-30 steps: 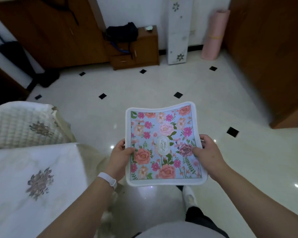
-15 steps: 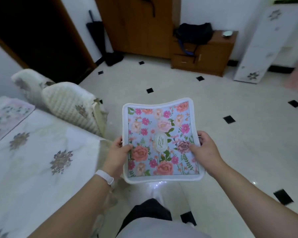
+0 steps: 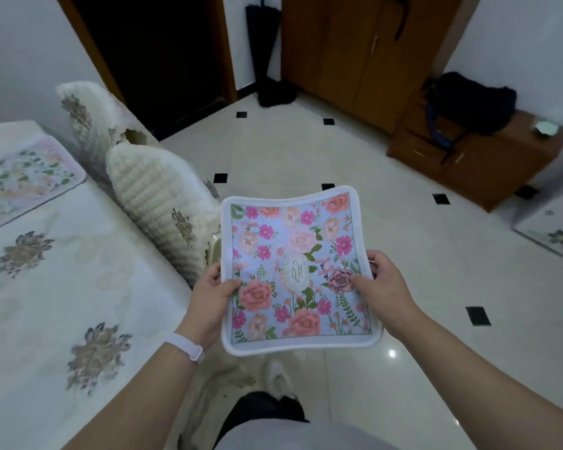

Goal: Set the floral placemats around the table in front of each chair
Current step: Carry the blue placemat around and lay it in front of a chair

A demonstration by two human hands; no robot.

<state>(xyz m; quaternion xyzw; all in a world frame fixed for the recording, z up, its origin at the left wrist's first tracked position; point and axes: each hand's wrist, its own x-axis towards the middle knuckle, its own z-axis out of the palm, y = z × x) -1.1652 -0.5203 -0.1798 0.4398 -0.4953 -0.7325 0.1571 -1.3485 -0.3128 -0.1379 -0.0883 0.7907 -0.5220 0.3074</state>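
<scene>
Tiled dining room, cloth-covered table (image 3: 46, 287) sitting on the left | left hand (image 3: 210, 295) and right hand (image 3: 382, 287) both pinching the blue floral placemat (image 3: 293, 271) mid-air | carrying step, I'd guess | next: laying it by the nearer quilted chair (image 3: 163, 209), pink placemat (image 3: 23, 180) already lying down

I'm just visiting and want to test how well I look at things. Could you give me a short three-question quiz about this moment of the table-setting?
1. True or false: the blue floral placemat is held by both the left hand and the right hand.
2. Where does the pink placemat lie? A) on the floor B) on the table C) on the wooden cabinet
3. Fill in: the left wrist wears a white ____.

Key: 1 true; 2 B; 3 band.
</scene>
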